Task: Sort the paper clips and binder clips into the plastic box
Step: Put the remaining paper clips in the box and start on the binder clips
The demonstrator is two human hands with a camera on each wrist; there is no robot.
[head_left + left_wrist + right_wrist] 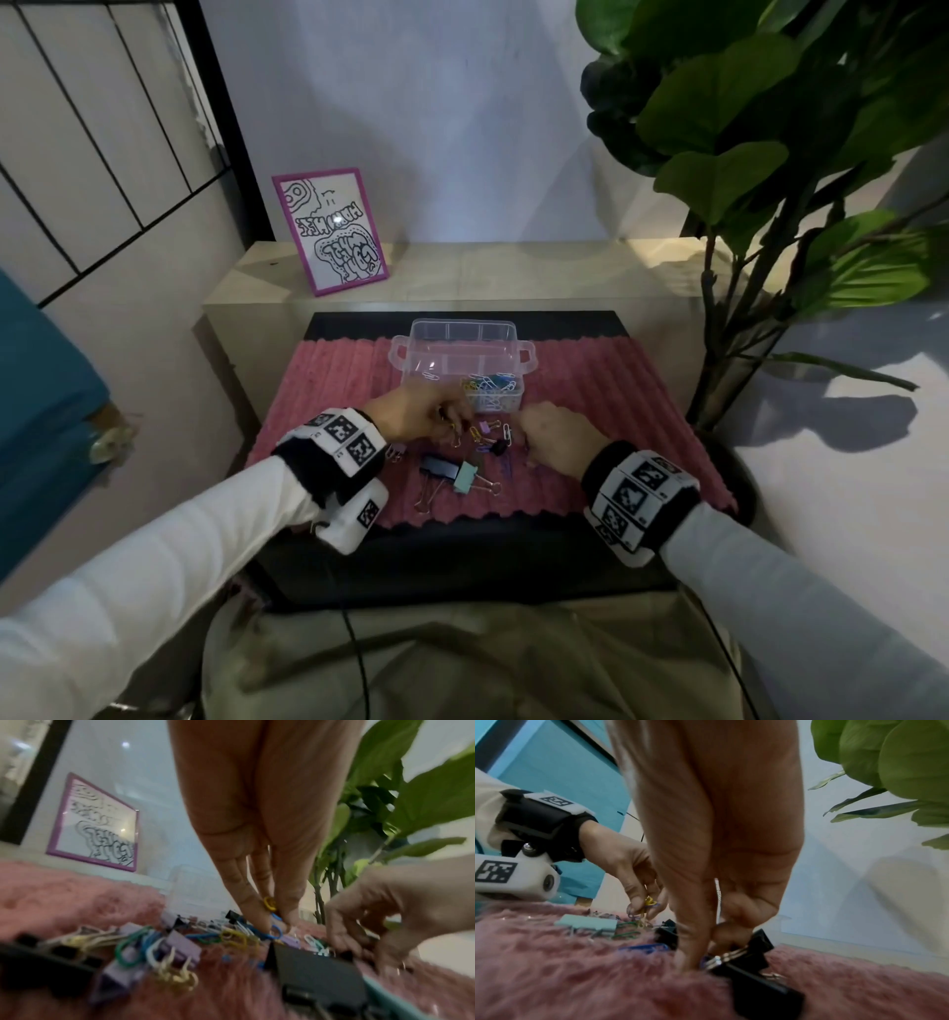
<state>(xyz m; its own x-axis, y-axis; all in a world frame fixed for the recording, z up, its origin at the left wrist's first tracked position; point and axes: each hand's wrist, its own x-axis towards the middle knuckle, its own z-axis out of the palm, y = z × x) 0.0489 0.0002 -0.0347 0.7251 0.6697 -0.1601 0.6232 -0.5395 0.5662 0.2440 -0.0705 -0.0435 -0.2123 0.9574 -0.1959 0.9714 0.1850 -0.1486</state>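
The clear plastic box (462, 354) stands open on the pink mat (328, 390), with coloured paper clips (490, 388) in its front right compartment. My left hand (452, 419) hovers in front of the box and pinches a yellow paper clip (270, 903) and a blue one between thumb and fingers. My right hand (526, 442) is curled down onto the mat. A white paper clip (717, 894) is caught between its fingers, which touch the mat beside a black binder clip (754, 949). Loose on the mat lie purple binder clips (180, 945), a mint binder clip (466, 478) and a large black binder clip (439, 466).
A purple-framed drawing (331, 231) leans on the wall at the back left. A large-leafed potted plant (770, 154) stands to the right of the table. A blue piece of furniture (41, 401) is at the left. The mat lies on a dark pad (462, 560).
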